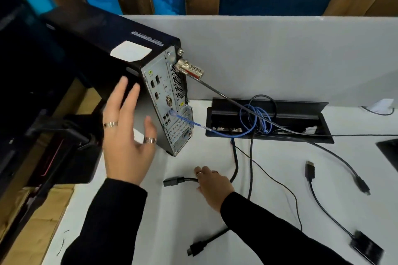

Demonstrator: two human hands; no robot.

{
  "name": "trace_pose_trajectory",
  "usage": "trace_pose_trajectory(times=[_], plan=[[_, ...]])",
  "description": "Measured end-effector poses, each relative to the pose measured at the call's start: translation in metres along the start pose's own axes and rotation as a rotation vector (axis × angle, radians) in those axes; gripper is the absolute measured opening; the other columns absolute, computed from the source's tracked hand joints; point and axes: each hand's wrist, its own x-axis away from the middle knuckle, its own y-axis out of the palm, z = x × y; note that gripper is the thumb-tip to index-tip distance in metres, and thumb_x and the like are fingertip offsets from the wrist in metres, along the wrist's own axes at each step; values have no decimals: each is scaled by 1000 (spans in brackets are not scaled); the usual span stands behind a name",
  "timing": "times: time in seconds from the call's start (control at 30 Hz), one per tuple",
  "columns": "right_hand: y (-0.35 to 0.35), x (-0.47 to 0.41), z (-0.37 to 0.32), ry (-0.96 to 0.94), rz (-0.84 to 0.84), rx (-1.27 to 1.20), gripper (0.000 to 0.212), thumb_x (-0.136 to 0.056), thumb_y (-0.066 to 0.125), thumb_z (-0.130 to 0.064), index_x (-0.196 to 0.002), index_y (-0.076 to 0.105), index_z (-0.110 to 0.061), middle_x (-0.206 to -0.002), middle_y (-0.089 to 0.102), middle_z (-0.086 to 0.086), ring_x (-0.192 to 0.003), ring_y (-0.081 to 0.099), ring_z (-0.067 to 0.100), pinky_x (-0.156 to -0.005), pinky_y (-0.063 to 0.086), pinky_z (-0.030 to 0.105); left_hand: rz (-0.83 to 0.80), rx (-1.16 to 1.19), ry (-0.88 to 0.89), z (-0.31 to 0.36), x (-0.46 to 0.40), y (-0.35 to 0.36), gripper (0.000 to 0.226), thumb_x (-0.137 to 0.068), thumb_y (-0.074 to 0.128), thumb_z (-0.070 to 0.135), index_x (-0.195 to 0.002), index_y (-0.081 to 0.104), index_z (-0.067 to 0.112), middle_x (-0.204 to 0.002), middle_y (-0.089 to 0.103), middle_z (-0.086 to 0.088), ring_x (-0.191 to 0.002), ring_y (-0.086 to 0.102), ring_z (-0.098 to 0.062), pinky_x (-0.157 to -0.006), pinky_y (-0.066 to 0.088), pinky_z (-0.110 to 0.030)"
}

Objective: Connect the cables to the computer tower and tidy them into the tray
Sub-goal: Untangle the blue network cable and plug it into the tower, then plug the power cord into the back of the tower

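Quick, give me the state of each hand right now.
Left hand: open, fingers spread beside the computer tower, holding nothing.
Right hand: grip closed on the black power cable just behind its plug.

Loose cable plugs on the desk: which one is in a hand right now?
The black power plug; the right hand grips its cord. The other plugs lie untouched.

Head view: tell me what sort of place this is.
Probably an office workstation. A white desk backs onto a grey divider panel, a flip-lid cable tray is sunk into the desktop, and the computer tower is secured by a combination lock.
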Motion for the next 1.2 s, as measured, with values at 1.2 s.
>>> trace_pose_trajectory(times=[1.2], plan=[[-86,102,69,-142,370,-1049,21,-90,44,-21,-92,59,-34,-73,58,-29,-65,50,-2,-65,36,8,-401,643,-527,123,66,32,18,-74,70,19,-86,69,32,-83,71,23,-78,64,-1,-73,43,-5]])
